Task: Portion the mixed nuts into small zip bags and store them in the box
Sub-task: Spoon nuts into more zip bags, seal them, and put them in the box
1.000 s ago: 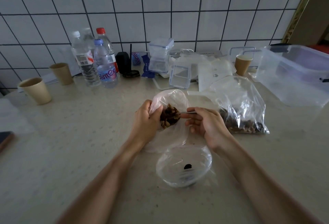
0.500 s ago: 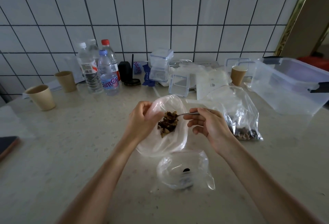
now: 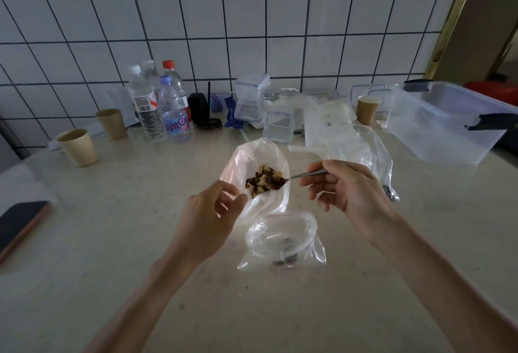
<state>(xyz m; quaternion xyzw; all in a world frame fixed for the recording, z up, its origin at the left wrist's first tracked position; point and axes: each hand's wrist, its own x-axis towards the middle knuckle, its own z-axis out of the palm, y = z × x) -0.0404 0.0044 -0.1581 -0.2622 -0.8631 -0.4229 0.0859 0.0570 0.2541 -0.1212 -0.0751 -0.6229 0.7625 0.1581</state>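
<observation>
Pale speckled stone table [image 3: 112, 240] across the whole foreground, white tiled wall behind. Large clear plastic storage box [image 3: 445, 125] with dark latches at far right, lid off. Big clear zip bag of mixed nuts [image 3: 361, 151] slumped just behind the right hand, well short of the box. Cluster of clear water bottles [image 3: 162, 106] at back left, tan paper cups [image 3: 78, 146] near them. Small clear zip bag [image 3: 252, 162] held open and upright at centre, its near edge pinched by the left hand [image 3: 208, 222], fingers curled on the plastic. Second small clear zip bag [image 3: 283, 240] lying on the table just below, a few dark nuts inside. Right hand [image 3: 347, 187] gripping the handle of a metal spoon [image 3: 302, 175]. Heap of brown and pale mixed nuts [image 3: 265, 180] on the spoon bowl, at the mouth of the held bag.
</observation>
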